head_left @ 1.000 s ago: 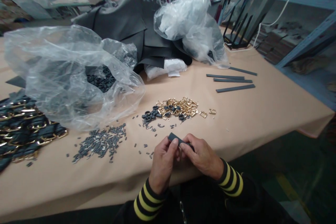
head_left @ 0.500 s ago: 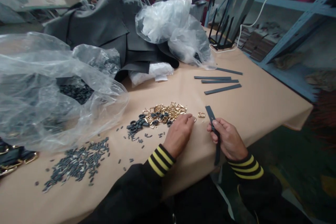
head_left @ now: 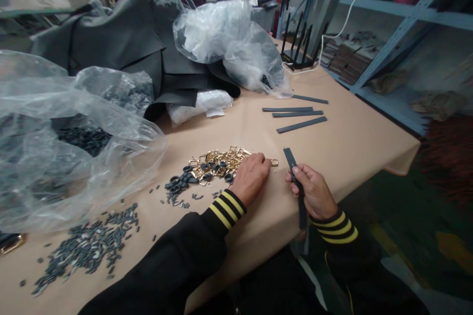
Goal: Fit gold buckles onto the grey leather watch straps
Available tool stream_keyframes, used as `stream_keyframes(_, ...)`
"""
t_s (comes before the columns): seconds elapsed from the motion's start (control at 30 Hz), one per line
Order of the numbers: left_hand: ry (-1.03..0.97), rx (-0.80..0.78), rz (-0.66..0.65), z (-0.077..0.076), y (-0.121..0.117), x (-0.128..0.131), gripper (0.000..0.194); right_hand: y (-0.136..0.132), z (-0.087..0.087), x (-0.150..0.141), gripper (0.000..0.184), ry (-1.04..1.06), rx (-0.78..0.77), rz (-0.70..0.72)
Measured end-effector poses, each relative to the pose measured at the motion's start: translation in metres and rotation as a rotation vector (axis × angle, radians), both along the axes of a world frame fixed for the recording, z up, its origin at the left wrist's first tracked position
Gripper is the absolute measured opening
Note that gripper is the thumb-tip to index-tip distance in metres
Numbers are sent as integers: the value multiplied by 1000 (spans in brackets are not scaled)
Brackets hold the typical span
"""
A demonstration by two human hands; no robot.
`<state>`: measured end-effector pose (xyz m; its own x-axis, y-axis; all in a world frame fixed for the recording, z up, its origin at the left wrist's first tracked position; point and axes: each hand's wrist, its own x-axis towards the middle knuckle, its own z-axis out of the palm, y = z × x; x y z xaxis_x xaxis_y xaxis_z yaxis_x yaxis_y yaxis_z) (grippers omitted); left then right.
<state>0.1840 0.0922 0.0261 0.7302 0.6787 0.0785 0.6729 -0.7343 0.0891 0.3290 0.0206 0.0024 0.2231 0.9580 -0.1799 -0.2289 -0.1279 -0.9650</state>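
Observation:
My right hand [head_left: 314, 189] is closed around a dark grey strap [head_left: 290, 158], thumb on top. The strap's upper end points away from me and its lower end hangs past the table edge. My left hand [head_left: 252, 174] rests low over the table, fingers curled together, at the right side of a pile of gold buckles [head_left: 229, 160]. A single gold buckle [head_left: 274, 162] lies right at its fingertips; whether they grip it or another piece is hidden. Dark strap loops [head_left: 179, 182] are mixed into the pile's left side.
Several loose dark straps [head_left: 301, 124] lie farther back. Small dark pieces [head_left: 88, 243] are scattered at the left, beside a large clear plastic bag [head_left: 140, 157]. Behind are grey sheet material [head_left: 121, 34], another plastic bag [head_left: 236, 29] and a router [head_left: 298, 56]. The table edge [head_left: 354, 192] is near my right hand.
The view has turned slightly right. My left hand has moved right across the table, up to the single buckle. My right hand still holds the strap in much the same pose.

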Motion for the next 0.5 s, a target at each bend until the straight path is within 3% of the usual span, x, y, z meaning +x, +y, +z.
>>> stream_keyframes(0.2,-92,-196,74,-6,24,28,17,2,-2,1,22,18,9,-20)
stream_keyframes(0.33,-154,-348,71,-7,36,30,10,2,-3,1,23,24,8,-14)
stream_keyframes(0.5,-328,-504,84,5,18,12,15,0,2,1,22,-58,7,8)
